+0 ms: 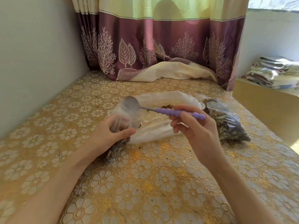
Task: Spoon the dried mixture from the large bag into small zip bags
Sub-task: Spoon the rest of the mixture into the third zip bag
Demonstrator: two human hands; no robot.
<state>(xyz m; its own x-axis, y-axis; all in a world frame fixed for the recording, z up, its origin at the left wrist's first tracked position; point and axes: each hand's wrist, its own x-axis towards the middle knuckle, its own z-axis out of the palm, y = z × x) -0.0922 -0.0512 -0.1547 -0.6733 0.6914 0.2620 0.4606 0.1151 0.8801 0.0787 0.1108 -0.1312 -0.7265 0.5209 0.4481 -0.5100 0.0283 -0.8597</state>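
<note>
Gripping small zip bag (120, 125), part-filled, left hand (110, 135) curls round it on the table (145, 183); right hand (194, 126) pinches spoon (161, 109), bowl at its mouth; large bag (161, 113) behind looks nearly empty; filled bags (229, 123) right, so likely late stage

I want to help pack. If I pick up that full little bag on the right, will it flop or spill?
The filled zip bag would probably sag and bend, since it is thin clear plastic bulging with loose dried bits. It likely feels light for its size. I cannot see whether its top is sealed, so it might spill if tipped. It lies flat on the tablecloth, so rolling seems unlikely.
</note>
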